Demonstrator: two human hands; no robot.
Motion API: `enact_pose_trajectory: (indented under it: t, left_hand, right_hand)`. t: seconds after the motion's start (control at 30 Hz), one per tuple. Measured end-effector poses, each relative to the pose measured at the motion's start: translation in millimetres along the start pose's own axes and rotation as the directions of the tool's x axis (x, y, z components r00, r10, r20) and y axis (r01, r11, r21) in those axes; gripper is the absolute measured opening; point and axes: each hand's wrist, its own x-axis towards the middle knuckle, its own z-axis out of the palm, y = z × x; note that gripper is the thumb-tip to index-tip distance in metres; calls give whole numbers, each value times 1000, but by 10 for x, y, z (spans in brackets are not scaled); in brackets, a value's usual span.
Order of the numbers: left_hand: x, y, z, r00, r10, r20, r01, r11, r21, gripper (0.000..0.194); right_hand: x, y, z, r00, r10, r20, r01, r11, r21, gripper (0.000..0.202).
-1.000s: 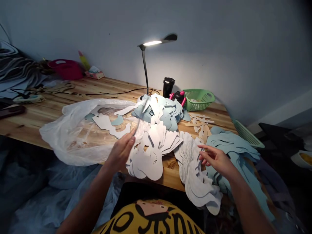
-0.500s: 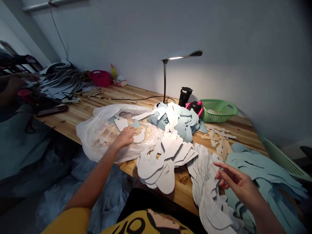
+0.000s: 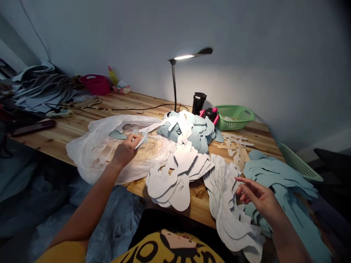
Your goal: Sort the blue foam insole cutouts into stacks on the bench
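Note:
My left hand (image 3: 126, 149) is closed on a white cut-out piece (image 3: 140, 141) above the translucent plastic bag (image 3: 82, 149). Bluish-grey pieces (image 3: 117, 134) lie on the bag beside it. My right hand (image 3: 257, 197) hovers by a long stack of white curved cut-outs (image 3: 226, 215), its fingers loosely bent and apart, with nothing seen in them. Between my hands spreads a pile of white cut-outs (image 3: 170, 186). Behind that sits a heap of grey-blue cut-outs (image 3: 200, 133). Light blue cut-outs (image 3: 285, 179) lie beyond my right hand.
A lit desk lamp (image 3: 174, 80) stands behind the heap. To its right are a black tumbler (image 3: 199, 103), a green basket (image 3: 237, 118) and tan scraps (image 3: 241, 155). At the left lie a pink basket (image 3: 96, 86), a tissue box (image 3: 122, 88) and stacked grey sheets (image 3: 41, 87).
My left hand has closed on a white piece and lifted it from the bag. My right hand keeps much the same pose. The view has shifted to the right.

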Motion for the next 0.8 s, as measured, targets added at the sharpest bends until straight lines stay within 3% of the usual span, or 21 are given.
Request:
enact_pose_trajectory:
  t: [0.07, 0.13, 0.3, 0.37, 0.43, 0.5, 0.53, 0.57, 0.6, 0.67, 0.7, 0.73, 0.8]
  left_hand:
    - [-139, 209, -123, 981, 131, -142, -151, 978, -144, 40]
    - [-293, 541, -191, 923, 290, -253, -354, 899, -259, 37]
    - [-620, 1699, -79, 673, 591, -445, -717, 669, -195, 33]
    - [-708, 2112, 20, 622, 663, -415, -772, 609, -184, 31]
    - [-755, 2374, 109, 560, 784, -267, -828, 520, -209, 38]
    - [-724, 2428, 175, 451, 885, -121, -875, 410, -258, 46]
    - [-666, 2369, 198, 430, 899, -78, -872, 392, -294, 49]
    - [-574, 2254, 213, 459, 887, -54, -845, 417, -335, 50]
    - [-445, 2088, 219, 540, 841, -42, -788, 487, -378, 48]
    - [-89, 1648, 211, 792, 611, 7, -547, 713, -439, 38]
    - [123, 1401, 200, 892, 449, 53, -388, 820, -420, 30]
    - [340, 1160, 191, 961, 260, 91, -210, 905, -370, 24]
    - [743, 758, 193, 992, 93, 86, -62, 948, -312, 27]
  right_hand:
    - [-8, 18, -42, 1000, -2, 0, 2, 1000, -13, 52]
    - [-8, 25, -55, 1000, -7, 4, 7, 1000, -16, 52]
    - [-16, 4, -2, 994, -51, -96, 56, 997, 60, 45]
    - [-36, 7, -19, 977, -75, -199, 94, 992, 89, 42]
    - [-67, 38, -85, 943, -85, -323, 125, 987, 105, 41]
    - [-108, 111, -193, 904, -70, -421, 131, 984, 118, 42]
    - [-132, 164, -256, 892, -54, -448, 121, 985, 122, 43]
    - [-158, 227, -319, 885, -35, -464, 106, 986, 127, 45]
    - [-184, 297, -381, 881, -14, -473, 86, 988, 132, 46]
    - [-228, 443, -482, 877, 32, -479, 41, 989, 143, 49]
    - [-243, 508, -515, 874, 55, -483, 22, 988, 152, 50]
    - [-253, 562, -534, 870, 73, -488, 9, 986, 164, 51]
    - [-251, 620, -525, 866, 104, -489, -11, 982, 190, 53]
